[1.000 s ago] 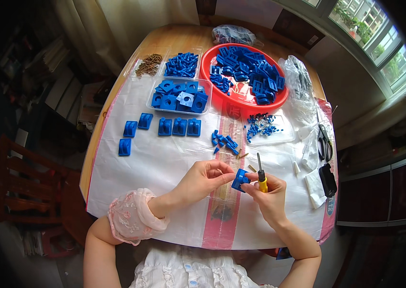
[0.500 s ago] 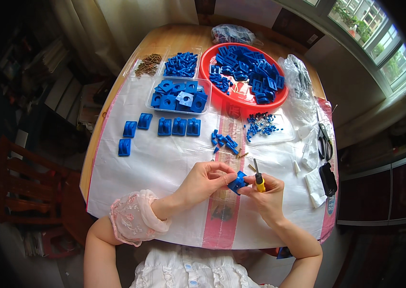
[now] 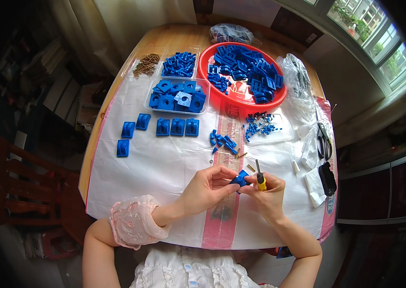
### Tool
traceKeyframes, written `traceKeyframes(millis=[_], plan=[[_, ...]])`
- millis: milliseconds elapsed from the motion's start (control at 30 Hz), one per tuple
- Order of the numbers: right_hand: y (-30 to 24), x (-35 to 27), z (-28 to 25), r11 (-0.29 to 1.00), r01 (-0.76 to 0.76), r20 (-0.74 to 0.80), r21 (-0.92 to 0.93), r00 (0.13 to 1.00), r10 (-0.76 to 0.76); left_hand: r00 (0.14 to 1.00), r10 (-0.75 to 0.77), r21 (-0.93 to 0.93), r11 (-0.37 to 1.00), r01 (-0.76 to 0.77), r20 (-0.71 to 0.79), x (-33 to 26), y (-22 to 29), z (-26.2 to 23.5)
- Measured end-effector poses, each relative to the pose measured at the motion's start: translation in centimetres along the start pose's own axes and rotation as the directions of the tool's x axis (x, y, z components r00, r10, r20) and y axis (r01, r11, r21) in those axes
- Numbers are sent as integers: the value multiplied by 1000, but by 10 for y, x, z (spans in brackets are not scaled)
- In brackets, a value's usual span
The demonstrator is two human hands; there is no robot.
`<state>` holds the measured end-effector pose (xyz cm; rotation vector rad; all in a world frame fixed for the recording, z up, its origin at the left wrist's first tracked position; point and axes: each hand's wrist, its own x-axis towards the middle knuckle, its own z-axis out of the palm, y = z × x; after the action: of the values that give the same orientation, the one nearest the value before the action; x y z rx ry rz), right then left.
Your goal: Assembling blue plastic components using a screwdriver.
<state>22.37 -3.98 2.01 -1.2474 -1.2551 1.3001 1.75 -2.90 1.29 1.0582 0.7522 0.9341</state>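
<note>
My left hand (image 3: 202, 189) is closed, its thumb and fingers pinching a small blue plastic part (image 3: 241, 177) above the cloth. From the other side, the fingertips of my right hand (image 3: 269, 196) press on the same part. Tucked in that right hand is a screwdriver (image 3: 261, 181) with a yellow and black handle, its shaft pointing up and away. Fingers cover much of the blue part. Just beyond my hands lie several small blue pieces (image 3: 230, 143) and a few brass-coloured screws (image 3: 242, 154).
Assembled blue blocks (image 3: 177, 126) stand at the left. Behind them are a clear tub (image 3: 206, 106) of square blue plates and piles of blue pieces (image 3: 179, 64) and screws (image 3: 146, 65). A red basin (image 3: 241, 102) holds more parts. Scissors (image 3: 324, 142) lie at the right.
The blue part has turned and tilted between my fingers. Both hands have shifted only slightly, and the screwdriver stays in my right hand.
</note>
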Motion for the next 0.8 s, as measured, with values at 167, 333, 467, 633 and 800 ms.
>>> traceKeyframes(millis=[167,333,467,633,800], plan=[[2,0,-1,999,12,19,-37,1000,-12,993,-112,-147,982,118,45,1,-2,-2],[-4,2,0,1000,-26,29,-9,999,26,994,-106,-85,991,105,-4,4,1,-7],[-3,5,-4,995,-11,44,-96,999,15,994,-105,-55,993,103,-17,6,0,-9],[1,5,-5,996,3,58,-86,998,2,997,-78,5,997,78,-9,3,1,-10],[0,5,0,998,-11,49,-62,999,14,993,-108,18,994,109,-45,3,4,-8]])
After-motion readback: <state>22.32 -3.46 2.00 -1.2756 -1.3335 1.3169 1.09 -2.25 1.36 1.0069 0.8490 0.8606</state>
